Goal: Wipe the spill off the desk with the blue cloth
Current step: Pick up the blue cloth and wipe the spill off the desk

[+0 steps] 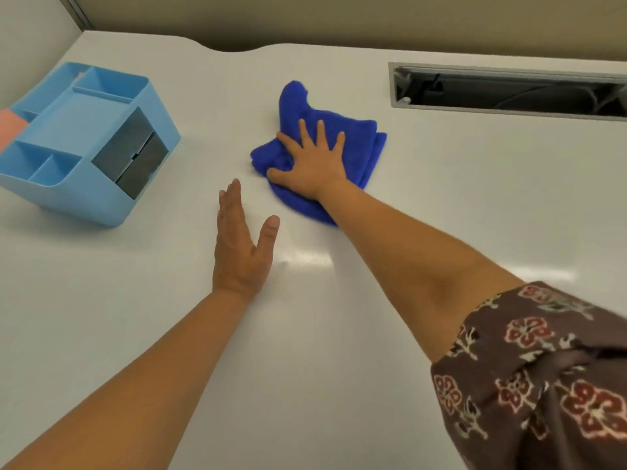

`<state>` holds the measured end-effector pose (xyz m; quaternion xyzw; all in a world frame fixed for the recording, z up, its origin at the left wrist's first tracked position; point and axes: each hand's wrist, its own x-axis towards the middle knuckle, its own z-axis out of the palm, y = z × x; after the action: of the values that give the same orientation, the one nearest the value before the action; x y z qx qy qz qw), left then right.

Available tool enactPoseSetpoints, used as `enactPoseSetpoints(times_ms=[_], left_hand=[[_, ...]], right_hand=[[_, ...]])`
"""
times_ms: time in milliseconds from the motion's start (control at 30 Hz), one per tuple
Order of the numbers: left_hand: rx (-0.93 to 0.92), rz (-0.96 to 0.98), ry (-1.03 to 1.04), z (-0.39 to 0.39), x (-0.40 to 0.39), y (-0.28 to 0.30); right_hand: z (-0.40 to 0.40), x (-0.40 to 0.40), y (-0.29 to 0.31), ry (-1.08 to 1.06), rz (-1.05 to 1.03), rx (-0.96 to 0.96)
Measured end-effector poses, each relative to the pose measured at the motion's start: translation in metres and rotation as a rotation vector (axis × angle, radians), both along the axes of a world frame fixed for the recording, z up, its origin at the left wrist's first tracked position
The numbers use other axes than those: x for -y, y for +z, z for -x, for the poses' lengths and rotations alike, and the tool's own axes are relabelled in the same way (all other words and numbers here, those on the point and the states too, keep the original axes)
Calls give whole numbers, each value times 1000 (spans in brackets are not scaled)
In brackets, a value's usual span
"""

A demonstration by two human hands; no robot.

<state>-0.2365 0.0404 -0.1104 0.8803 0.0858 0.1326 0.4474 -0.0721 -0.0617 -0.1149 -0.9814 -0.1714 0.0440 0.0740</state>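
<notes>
The blue cloth [315,154] is bunched on the white desk [441,184], in the middle toward the far edge, and is pressed flat under the right hand [314,164], whose grip is spread wide, fingers splayed on the fabric. The left hand [239,245] is laid flat and wide open on bare desk, just beside the cloth's near-left edge. A light blue organizer [88,144] is seen well to the left. A cable slot [509,91] is cut near the far right edge. Broad bare surface is left toward the viewer.
</notes>
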Motion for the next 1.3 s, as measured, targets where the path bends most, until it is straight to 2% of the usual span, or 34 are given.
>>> enactPoseSetpoints(times_ms=[233, 567, 700, 833, 933, 1000, 1100, 1200, 1300], left_hand=[[28, 182, 22, 17, -4, 13], [-52, 25, -61, 42, -1, 7], [-52, 46, -69, 49, -5, 5], [-29, 119, -67, 47, -4, 8], [-10, 145, -76, 44, -3, 8], [-5, 165, -81, 40, -1, 8], [-4, 173, -82, 37, 1, 9], [17, 202, -71, 38, 1, 10], [30, 223, -57, 38, -2, 9]], right_hand=[[111, 7, -5, 137, -53, 17], [236, 79, -5, 163, -23, 3], [229, 129, -4, -117, -17, 12], [166, 167, 2, -422, -15, 11], [114, 154, 5, -522, -9, 5], [92, 125, 5, -478, 10, -9], [83, 66, 4, -292, 6, -5], [106, 15, 2, -102, 4, -2], [151, 0, -2, 1, -33, 4]])
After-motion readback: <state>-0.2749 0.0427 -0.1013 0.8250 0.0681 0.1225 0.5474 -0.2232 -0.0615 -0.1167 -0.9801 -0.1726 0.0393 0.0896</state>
